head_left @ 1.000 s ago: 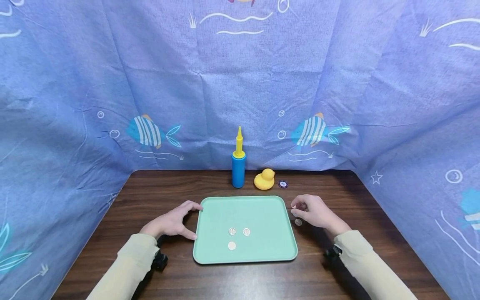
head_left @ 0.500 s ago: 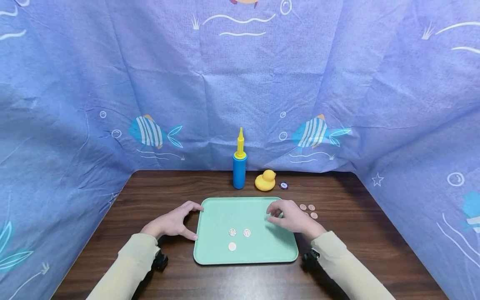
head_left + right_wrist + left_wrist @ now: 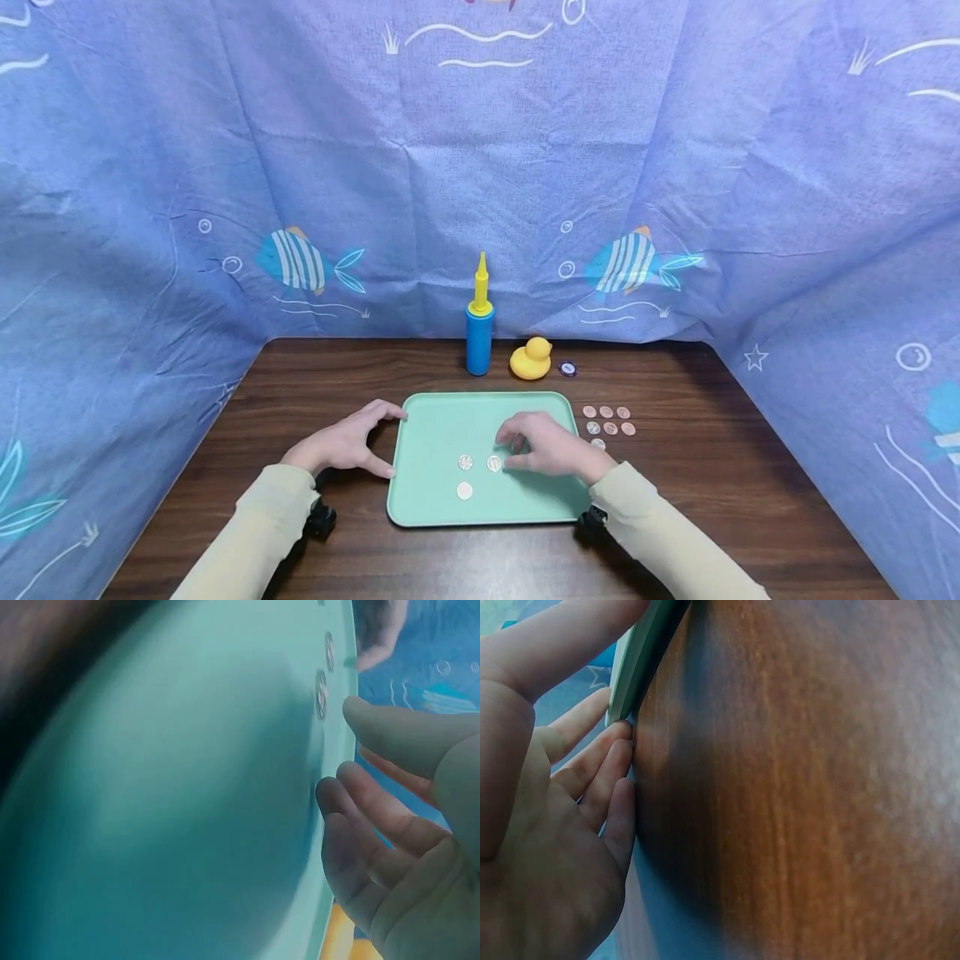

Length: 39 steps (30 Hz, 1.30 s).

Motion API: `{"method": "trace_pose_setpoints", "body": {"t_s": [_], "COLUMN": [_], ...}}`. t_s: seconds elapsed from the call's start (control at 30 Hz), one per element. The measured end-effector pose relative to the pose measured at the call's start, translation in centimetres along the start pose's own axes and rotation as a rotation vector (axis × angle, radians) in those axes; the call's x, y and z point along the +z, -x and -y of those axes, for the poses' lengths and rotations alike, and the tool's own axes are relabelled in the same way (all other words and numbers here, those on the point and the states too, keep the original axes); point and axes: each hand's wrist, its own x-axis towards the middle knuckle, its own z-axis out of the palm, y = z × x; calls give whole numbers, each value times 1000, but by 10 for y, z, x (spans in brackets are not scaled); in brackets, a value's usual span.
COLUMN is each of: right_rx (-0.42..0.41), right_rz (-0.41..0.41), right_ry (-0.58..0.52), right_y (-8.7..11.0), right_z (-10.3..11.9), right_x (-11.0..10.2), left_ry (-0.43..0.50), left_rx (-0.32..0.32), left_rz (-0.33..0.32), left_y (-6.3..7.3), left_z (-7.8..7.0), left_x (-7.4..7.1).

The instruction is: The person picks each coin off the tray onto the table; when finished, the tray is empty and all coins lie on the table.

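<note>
Silver coins (image 3: 465, 462) lie on a mint-green tray (image 3: 438, 421) in the head view, one with a plain pale face (image 3: 464, 491) nearer the front. My right hand (image 3: 551, 446) hovers over the tray's right half, thumb close to the rightmost coin (image 3: 493, 463). In the right wrist view its thumb and fingers are apart, and no held item shows between them. At the tray's left rim, my left hand (image 3: 347, 442) touches with spread thumb and forefinger. The left wrist view shows its other fingers (image 3: 619, 817) extended beside the tray edge (image 3: 634, 667).
Right of the tray, several coppery coins (image 3: 606, 412) and silver ones (image 3: 593, 427) lie in rows on the dark wooden table (image 3: 315, 383). Behind stand a blue-and-yellow hand pump (image 3: 478, 337), a yellow rubber duck (image 3: 530, 360) and a poker chip (image 3: 567, 368). A blue curtain (image 3: 480, 183) surrounds the table.
My right hand has moved left from the coins beside the tray to above the tray, uncovering the coin rows. The left hand and the coins on the tray have stayed put.
</note>
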Motion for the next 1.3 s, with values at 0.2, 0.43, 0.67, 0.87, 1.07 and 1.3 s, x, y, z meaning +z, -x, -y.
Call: {"method": "trace_pose_setpoints", "body": {"t_s": [0.2,0.43,0.67,0.87,1.07,1.3], "right_rx": [-17,23,12,6,6,46], "right_rz": [32,39,48,42,41,67], "right_ry": [52,47,50,56,55,21], "right_y": [-6,-7,-10,-10,-12,-13], "right_z": [4,5,8,8,8,10], "right_x": [9,13,12,15,17,21], "left_ry": [0,3,-5,-5,-21,-40], "left_rx": [-2,-4,-6,-7,6,22], "left_rz": [2,1,1,1,-9,-4], "left_y": [-1,-2,-3,-3,-2,1], "left_z": [-1,-2,-2,-2,-2,-2], "left_x": [0,-2,-3,-3,-1,0]}}
